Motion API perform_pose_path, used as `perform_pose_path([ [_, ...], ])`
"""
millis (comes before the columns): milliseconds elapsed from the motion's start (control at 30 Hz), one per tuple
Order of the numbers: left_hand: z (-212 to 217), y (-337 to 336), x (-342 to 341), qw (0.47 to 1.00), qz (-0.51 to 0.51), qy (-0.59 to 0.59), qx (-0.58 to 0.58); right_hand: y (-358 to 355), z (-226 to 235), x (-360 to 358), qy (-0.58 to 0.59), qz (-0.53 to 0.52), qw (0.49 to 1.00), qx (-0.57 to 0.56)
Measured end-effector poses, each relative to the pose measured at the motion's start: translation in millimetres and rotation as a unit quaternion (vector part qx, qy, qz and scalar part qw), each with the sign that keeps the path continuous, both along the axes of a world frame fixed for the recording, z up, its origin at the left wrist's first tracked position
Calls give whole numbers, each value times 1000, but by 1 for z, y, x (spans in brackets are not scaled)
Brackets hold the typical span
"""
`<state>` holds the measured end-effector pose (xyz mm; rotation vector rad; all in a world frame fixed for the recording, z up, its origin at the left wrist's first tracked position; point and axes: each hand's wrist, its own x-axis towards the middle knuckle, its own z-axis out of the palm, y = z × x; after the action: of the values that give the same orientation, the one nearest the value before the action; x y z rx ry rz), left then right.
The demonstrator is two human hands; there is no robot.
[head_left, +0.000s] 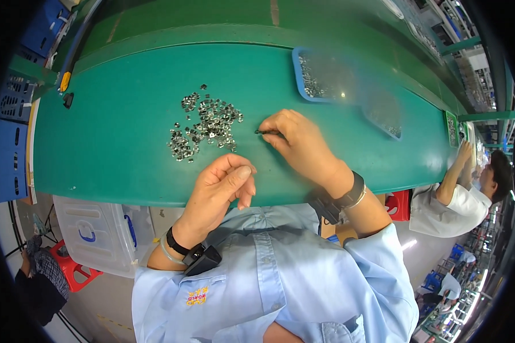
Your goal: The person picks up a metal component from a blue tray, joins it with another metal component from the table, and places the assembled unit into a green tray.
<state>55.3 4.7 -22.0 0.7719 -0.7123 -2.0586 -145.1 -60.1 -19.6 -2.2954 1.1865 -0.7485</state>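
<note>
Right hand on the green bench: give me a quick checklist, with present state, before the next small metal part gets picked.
1. Right hand pinches a small dark part at its fingertips: ok.
2. Whether that part is seated squarely in the pinch: cannot tell, too small.
3. Left hand at the near edge of the bench, curled; whether it holds anything: cannot tell.
4. Pile of small metal parts lies loose on the green bench top, just left of the right hand: ok.
5. Blue tray beyond the right hand holds more parts: ok.
</note>
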Motion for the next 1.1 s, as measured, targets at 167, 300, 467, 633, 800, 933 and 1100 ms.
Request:
perform_pose_path([
  [167,6,-10,-13,999,23,-34,9,8,14,-7,-59,-21,997,52],
  [300,15,-17,-28,998,25,-48,16,20,27,-12,-93,-16,994,54],
  [467,15,-21,-38,999,11,-39,23,26,34,-16,-26,22,999,-19],
  [633,14,-21,-40,999,2,0,41,33,33,-19,-29,-6,998,-47],
  [800,17,-17,-41,1000,-1,-23,17,37,20,-24,-136,-13,988,-70],
  [933,22,-12,-41,1000,3,0,26,41,19,-21,-176,-26,982,-59],
  [1100,26,-7,-42,999,9,4,36,45,18,-24,-154,-14,984,-84],
])
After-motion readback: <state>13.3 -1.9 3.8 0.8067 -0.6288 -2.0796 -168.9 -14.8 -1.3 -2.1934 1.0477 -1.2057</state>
